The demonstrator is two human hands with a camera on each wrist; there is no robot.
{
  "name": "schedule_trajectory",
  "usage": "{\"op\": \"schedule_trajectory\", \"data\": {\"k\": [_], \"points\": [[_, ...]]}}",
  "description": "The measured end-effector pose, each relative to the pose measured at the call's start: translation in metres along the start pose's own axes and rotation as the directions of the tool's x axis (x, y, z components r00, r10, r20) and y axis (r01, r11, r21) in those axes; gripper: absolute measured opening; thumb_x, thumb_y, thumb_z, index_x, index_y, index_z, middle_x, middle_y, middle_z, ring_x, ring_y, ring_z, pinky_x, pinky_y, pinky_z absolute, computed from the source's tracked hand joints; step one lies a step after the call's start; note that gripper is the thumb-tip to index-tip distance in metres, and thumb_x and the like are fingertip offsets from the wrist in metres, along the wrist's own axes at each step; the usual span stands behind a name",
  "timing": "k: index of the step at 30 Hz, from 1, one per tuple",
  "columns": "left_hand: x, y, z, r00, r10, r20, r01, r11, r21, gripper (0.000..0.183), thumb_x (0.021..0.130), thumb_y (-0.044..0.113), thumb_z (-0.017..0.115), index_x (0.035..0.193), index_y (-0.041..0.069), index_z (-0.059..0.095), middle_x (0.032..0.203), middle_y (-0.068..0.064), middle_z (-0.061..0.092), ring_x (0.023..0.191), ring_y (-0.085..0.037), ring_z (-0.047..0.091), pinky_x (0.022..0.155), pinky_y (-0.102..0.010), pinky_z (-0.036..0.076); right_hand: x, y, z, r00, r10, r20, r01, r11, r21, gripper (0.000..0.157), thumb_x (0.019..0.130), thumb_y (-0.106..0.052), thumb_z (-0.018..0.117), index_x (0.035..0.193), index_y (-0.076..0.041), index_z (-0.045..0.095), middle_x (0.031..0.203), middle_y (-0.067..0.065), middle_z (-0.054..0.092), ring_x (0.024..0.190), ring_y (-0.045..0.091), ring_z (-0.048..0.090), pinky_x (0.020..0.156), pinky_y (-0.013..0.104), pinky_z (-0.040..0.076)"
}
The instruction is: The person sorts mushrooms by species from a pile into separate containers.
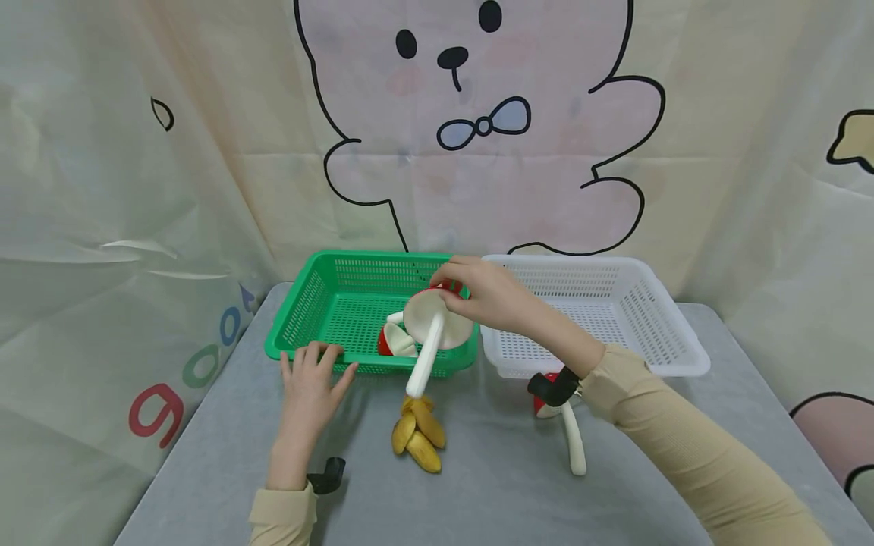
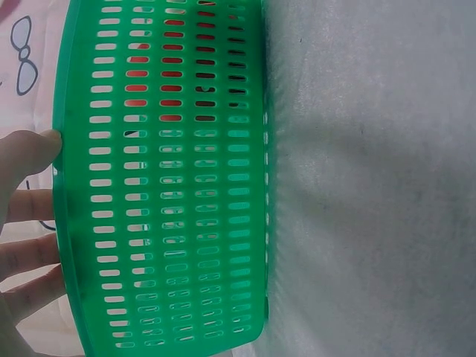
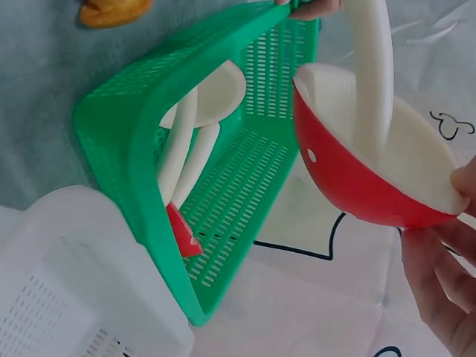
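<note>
My right hand (image 1: 456, 285) pinches the rim of a toy mushroom (image 1: 437, 324) with a red cap and a white stem, holding it tilted over the near right corner of the green basket (image 1: 307, 303). The right wrist view shows its red cap (image 3: 357, 178) against my fingers (image 3: 446, 275). A second mushroom (image 1: 396, 340) lies inside the basket, also seen from the right wrist (image 3: 197, 141). My left hand (image 1: 314, 371) rests with straight fingers on the basket's front rim; the left wrist view shows fingers (image 2: 26, 223) beside the green wall (image 2: 178, 223).
A bunch of toy bananas (image 1: 418, 434) lies on the grey table in front of the green basket. A third mushroom (image 1: 570, 436) lies near my right wrist. A white basket (image 1: 655, 326) stands right of the green one. A cartoon curtain hangs behind.
</note>
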State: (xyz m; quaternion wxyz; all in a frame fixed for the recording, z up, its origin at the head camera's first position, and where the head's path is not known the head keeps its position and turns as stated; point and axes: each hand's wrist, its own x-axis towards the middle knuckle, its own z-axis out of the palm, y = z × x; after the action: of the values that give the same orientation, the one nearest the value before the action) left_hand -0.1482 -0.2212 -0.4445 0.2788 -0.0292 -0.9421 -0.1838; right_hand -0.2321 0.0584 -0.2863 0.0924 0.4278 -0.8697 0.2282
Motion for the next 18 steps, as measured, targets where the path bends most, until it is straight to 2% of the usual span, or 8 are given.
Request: {"op": "schedule_trajectory", "data": {"k": [4,11,18], "points": [[0.0,0.001,0.0,1.0,-0.001,0.002,0.001,1.0,0.004,0.03,0.083,0.027,0.077,0.102,0.007,0.066,0.104,-0.014,0.059,0.106,-0.04,0.053,0.104,-0.077,0.02,0.017,0.004,0.002,0.998,0.064,-0.005,-0.064,0.997,0.04,0.015,0.091,-0.016,0.064,0.104,-0.01,0.07,0.094,0.003,0.069,0.081,0.015,0.062,0.066,0.026,0.051],[0.0,0.0,-0.001,1.0,-0.012,0.012,0.012,1.0,-0.002,0.03,0.083,0.027,0.076,0.103,0.008,0.066,0.105,-0.014,0.059,0.107,-0.04,0.052,0.105,-0.077,0.02,0.044,0.012,0.014,0.98,0.198,-0.001,-0.196,0.974,0.109,0.015,0.09,-0.017,0.063,0.1,-0.008,0.071,0.089,0.005,0.067,0.075,0.017,0.059,0.062,0.026,0.048],[0.001,0.001,-0.001,1.0,-0.016,0.025,0.016,1.0,0.001,0.029,0.084,0.027,0.075,0.103,0.008,0.066,0.105,-0.014,0.058,0.106,-0.039,0.052,0.105,-0.077,0.02,0.063,0.024,0.032,0.936,0.35,0.021,-0.349,0.921,0.176,0.019,0.09,-0.016,0.059,0.105,-0.009,0.069,0.096,0.008,0.068,0.085,0.021,0.061,0.067,0.028,0.051]]}}
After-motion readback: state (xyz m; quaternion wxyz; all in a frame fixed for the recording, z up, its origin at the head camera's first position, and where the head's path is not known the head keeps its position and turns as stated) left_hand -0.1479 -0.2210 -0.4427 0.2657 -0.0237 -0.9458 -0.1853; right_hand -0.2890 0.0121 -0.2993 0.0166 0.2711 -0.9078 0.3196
